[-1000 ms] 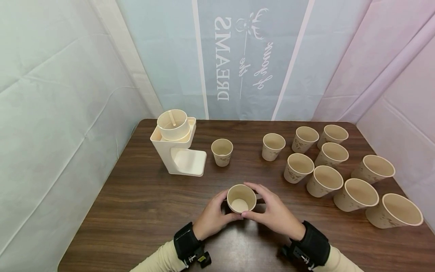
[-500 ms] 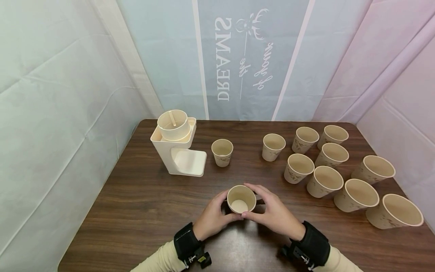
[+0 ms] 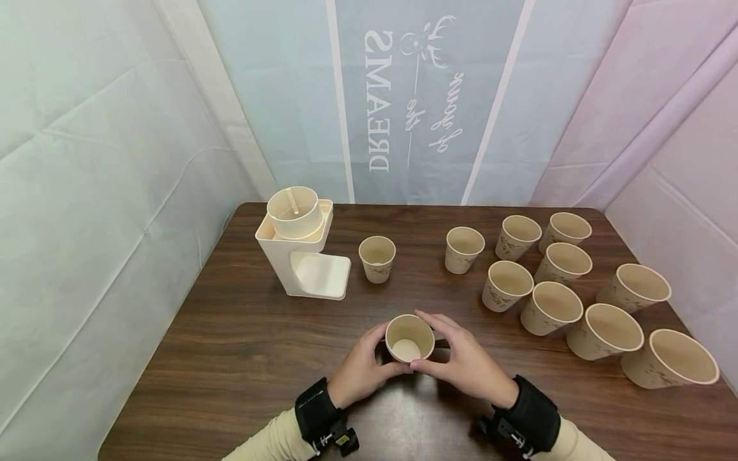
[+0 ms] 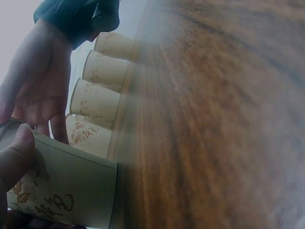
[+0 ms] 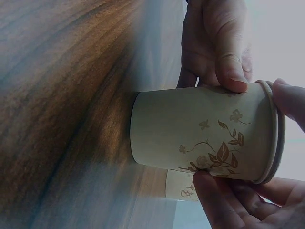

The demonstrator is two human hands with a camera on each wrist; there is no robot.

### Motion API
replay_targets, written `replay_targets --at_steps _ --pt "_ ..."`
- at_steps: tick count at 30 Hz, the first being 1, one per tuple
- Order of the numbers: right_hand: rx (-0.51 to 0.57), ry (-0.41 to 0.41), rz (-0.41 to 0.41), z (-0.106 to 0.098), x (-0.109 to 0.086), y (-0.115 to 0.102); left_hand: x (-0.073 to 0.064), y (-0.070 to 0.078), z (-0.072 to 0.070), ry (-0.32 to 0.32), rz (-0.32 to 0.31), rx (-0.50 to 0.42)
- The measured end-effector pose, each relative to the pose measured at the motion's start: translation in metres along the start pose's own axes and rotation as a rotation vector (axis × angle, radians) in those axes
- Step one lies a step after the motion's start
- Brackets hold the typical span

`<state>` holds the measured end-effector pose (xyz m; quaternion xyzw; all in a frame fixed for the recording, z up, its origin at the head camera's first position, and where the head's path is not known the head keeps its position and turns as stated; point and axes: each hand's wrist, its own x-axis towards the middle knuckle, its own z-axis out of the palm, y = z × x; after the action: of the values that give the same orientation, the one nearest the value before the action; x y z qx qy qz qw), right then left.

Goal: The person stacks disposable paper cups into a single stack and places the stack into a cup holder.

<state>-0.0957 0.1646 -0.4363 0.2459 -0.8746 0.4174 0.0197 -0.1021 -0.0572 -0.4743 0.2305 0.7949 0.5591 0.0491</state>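
Observation:
Both of my hands hold one beige paper cup (image 3: 406,349) upright, close to the front of the table. My left hand (image 3: 359,370) curls round its left side. From the right, my right hand (image 3: 471,363) grips it with the thumb near the rim. In the right wrist view, the cup (image 5: 200,129) shows a brown leaf-and-flower print and a double edge at the rim. The base of the cup (image 4: 95,191) is right at the tabletop in the left wrist view. Looking in from above, only its pale bottom shows.
A cream stand (image 3: 323,275) with a round cup-like holder (image 3: 294,224) on top stands at the back left. One paper cup (image 3: 377,259) is just right of it. Several more cups, among them a nearer one (image 3: 669,358), spread over the right side of the wooden table (image 3: 230,358).

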Motion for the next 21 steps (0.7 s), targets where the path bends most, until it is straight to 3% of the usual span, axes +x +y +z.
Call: replay_targets --at_steps 21 --pt "0.011 -0.007 -0.003 -0.0005 -0.0005 0.0008 0.0004 -0.0010 0.0003 0.004 0.004 0.000"
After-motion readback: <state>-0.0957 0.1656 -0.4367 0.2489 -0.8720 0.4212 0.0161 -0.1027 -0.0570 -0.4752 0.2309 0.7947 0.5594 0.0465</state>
